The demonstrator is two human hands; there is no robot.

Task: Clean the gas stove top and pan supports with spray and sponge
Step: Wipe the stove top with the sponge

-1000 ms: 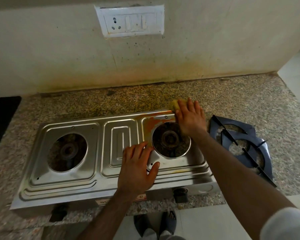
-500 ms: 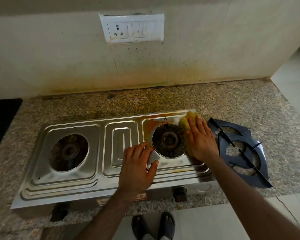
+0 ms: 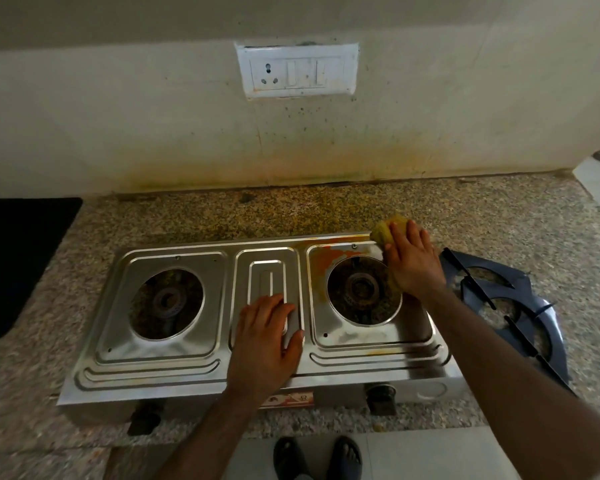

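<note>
A steel two-burner gas stove top (image 3: 174,362) lies on the granite counter, both pan supports off. Orange stains mark its far edge around the right burner (image 3: 362,289). My right hand (image 3: 413,261) presses a yellow-green sponge (image 3: 383,230) flat onto the stove's far right corner, fingers straight over it. Palm down, my left hand (image 3: 267,344) rests with straight fingers on the raised middle panel. Two dark blue pan supports (image 3: 520,306) lie stacked on the counter right of the stove. No spray bottle is in view.
A stained wall with a switch plate (image 3: 297,71) rises behind the counter (image 3: 326,209). A black mat (image 3: 18,261) lies at the far left. Two knobs (image 3: 381,398) stick out from the stove front. My sandalled feet (image 3: 317,455) show below on the tiled floor.
My right hand slid the sponge down beside the right burner, then back up to the stove's far right corner. My left hand stayed pressed on the middle panel.
</note>
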